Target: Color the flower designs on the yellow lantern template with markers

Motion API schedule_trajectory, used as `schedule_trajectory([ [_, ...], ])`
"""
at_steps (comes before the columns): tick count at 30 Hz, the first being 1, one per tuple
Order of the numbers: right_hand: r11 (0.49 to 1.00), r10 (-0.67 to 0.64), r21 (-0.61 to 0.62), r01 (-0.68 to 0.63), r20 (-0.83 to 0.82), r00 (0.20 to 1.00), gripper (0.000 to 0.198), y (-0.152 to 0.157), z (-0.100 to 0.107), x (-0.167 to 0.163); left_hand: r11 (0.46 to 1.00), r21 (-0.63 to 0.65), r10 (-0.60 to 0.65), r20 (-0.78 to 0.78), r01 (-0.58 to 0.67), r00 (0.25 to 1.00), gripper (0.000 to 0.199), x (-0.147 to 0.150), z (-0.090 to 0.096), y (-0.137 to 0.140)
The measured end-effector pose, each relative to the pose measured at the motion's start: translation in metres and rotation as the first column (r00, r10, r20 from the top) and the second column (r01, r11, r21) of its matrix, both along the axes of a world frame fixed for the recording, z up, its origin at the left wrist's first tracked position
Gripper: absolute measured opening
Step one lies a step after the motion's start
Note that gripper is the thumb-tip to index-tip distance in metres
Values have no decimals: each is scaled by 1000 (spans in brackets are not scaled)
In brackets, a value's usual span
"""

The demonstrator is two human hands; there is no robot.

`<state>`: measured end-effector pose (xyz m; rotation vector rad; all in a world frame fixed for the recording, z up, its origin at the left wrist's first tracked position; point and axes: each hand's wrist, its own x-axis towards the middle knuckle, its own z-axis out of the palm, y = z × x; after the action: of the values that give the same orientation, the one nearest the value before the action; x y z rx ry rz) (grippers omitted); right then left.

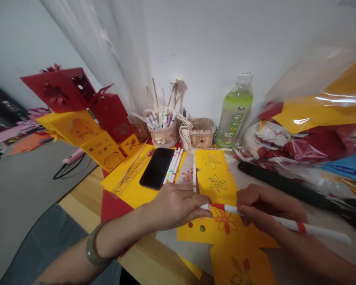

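Note:
My left hand (178,206), with a ring and a bracelet, is closed in a pinch on a small white marker cap (206,206). My right hand (269,206) grips a white marker with a red end (231,209), its red end meeting the cap or very close to it. The white barrel (323,231) with a red band reaches out beyond the right hand. Both hands are over a yellow paper cutout (195,234) with flowers drawn on it. An orange-red coloured flower (224,221) lies just below the marker.
A black phone (156,168) lies beside several white markers (173,166). Behind are a basket of markers (163,134), another small basket (201,134) and a green drink bottle (235,113). Red and yellow paper boxes (86,126) stand left; a plastic bag of paper (314,130) sits right.

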<state>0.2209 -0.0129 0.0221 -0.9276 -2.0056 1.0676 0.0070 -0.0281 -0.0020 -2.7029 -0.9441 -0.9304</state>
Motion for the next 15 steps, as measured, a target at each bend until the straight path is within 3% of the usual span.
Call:
schedule_trajectory([
  [10,998,-29,48,33,-88,996,28,0,-7,2,1000,-6,-5,-11,5,1000,38,0,-2,0],
  [15,992,78,102,-77,-3,997,28,-2,1,-2,1000,-3,-18,-21,18,1000,39,-2,-3,-1],
])
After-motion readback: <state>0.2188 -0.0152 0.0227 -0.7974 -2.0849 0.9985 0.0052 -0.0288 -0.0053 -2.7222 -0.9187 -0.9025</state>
